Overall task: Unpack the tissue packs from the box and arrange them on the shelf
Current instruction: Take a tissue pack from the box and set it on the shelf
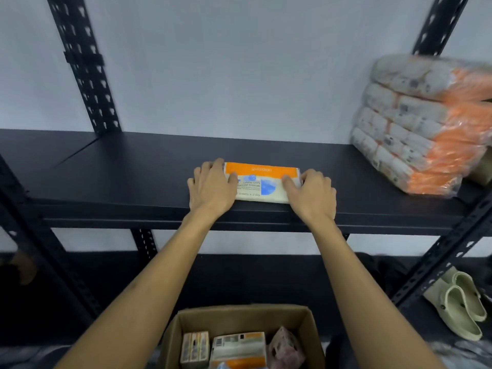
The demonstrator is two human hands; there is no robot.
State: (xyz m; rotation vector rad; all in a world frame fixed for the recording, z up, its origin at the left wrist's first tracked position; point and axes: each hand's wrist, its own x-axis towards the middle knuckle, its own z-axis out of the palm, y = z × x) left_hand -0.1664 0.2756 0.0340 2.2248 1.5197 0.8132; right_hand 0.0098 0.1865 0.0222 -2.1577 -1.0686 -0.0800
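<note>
Setting one tissue pack (pixel 262 183) down flat near the front edge of the black shelf (pixel 119 177), orange band toward the wall. Left hand (pixel 211 186) gripping the pack's left end, fingers curled over the end and thumb lying on the top face. Right hand (pixel 310 191) gripping the right end the same way, thumb on top. Pack resting on the shelf surface as far as can be judged; contact underneath not visible. Well to the right of the pack on the same shelf, a stack of wrapped orange-and-white bundles (pixel 418 126), blurred, contents not readable. Below the shelf, directly under the pack, an open cardboard box (pixel 239 314) holding at least one more orange-banded pack (pixel 238 347), a small upright carton (pixel 194 348) and a pinkish wrapped item (pixel 286 347); bottom of the box cut off by the frame edge. Right of the box, a pair of pale clogs (pixel 463 304). Progress judged early: one loose pack placed, several items left in the box. Remaining: release, reach down, repeat, line up beside this pack.
</note>
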